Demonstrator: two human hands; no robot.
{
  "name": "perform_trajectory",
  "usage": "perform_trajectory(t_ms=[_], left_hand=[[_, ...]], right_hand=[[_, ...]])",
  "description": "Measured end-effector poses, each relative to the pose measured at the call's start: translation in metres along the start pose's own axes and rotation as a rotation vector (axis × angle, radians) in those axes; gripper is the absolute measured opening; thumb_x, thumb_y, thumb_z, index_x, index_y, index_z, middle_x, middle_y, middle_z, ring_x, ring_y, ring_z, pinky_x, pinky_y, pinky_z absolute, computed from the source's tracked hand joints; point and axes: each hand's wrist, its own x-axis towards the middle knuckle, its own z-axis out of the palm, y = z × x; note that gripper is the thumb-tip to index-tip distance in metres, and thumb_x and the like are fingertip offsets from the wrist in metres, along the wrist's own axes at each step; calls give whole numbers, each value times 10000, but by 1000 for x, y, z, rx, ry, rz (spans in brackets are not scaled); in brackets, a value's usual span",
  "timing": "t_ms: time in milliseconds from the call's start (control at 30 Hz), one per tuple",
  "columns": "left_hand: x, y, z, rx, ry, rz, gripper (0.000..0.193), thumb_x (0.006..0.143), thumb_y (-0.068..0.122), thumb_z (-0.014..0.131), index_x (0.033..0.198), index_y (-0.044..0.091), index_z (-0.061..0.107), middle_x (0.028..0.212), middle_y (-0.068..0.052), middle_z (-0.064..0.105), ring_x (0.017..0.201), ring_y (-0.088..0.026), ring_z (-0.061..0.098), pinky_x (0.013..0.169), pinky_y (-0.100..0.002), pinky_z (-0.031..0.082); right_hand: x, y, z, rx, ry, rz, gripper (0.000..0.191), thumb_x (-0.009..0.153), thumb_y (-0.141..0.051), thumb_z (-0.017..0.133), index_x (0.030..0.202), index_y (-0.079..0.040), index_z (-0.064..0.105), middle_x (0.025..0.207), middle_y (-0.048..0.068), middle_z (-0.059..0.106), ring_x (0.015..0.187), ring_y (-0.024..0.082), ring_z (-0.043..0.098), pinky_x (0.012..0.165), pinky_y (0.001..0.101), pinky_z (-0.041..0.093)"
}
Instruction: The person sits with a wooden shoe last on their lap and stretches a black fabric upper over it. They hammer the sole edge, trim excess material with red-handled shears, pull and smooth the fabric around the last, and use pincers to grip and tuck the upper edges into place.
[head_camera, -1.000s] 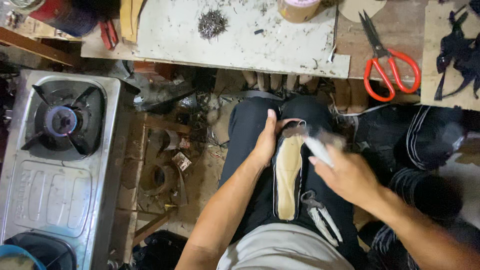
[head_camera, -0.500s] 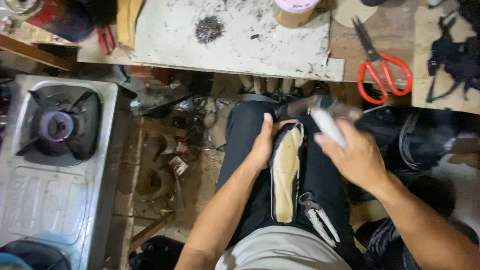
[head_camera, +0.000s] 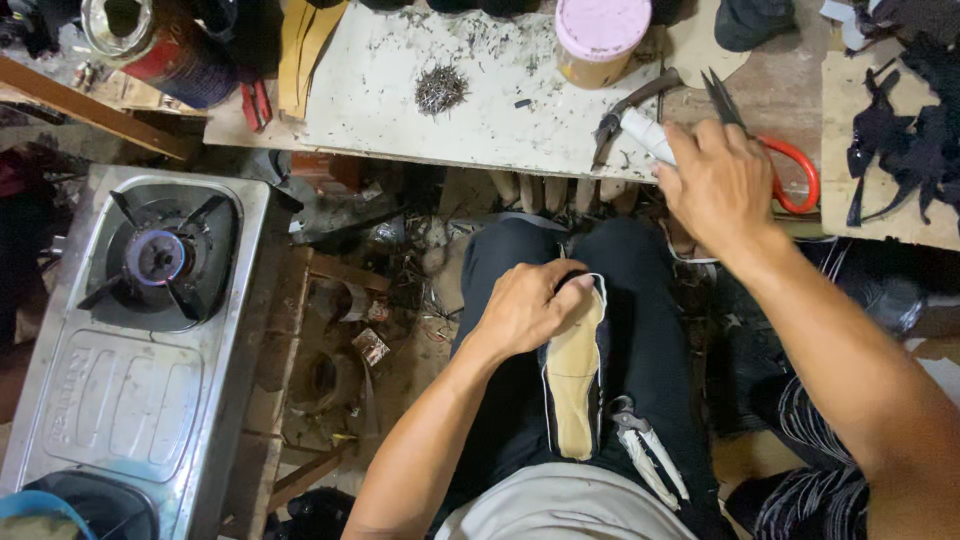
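The left hand (head_camera: 525, 305) pressed down on the toe of a shoe upper (head_camera: 577, 375) lying sole-up on the lap, fingers curled over its edge. Up at the workbench (head_camera: 400, 90), the right hand (head_camera: 715, 185) gripped a white-handled tool (head_camera: 645, 132), fingers clamped round it, beside red-handled scissors (head_camera: 790, 175).

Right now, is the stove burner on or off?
On. A small blue-purple flame glows at the middle of the burner on the steel gas stove. No pot sits on it.
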Motion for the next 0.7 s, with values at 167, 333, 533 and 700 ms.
perform_trajectory(t_ms=[167, 333, 533, 700], left_hand=[[-8, -24, 8, -111, 48, -9, 404, 1012, 339, 515, 1244, 66, 704, 847, -207, 732, 822, -342, 736, 780, -431, 561], [-23, -50, 32, -947, -130, 24, 524, 1008, 156, 589, 1501, 51, 448, 1236, -163, 675, 1113, -207, 639, 1020, -354, 503], [-22, -56, 59, -1095, 37, -137, 521, 984, 152, 561, 1482, 56, 442, 1202, -126, 697, 1090, -198, 658, 979, -338, 522], [-27, -48, 66, -851, 92, -94, 488, 1026, 170, 552, 1484, 33, 458, 1250, -112, 667, 1153, -179, 611, 1047, -327, 470]], right_hand=[[-87, -42, -36, 374, -122, 52, 365, 928, -272, 709, 1144, 22, 699, 923, 164, 684, 809, 341, 675, 701, 444, 542], [-199, -105, -60, 498, -795, 421, 558, 770, -384, 785, 1232, -89, 684, 920, 128, 717, 752, 321, 713, 639, 434, 571], [-270, -108, -47, 839, -835, 773, 430, 769, -310, 851, 1129, -87, 777, 756, 102, 654, 660, 212, 634, 622, 365, 521], [-277, -61, -57, 1723, -505, 733, 252, 889, -255, 777, 1057, -71, 808, 908, 135, 614, 844, 281, 564, 772, 478, 463]])
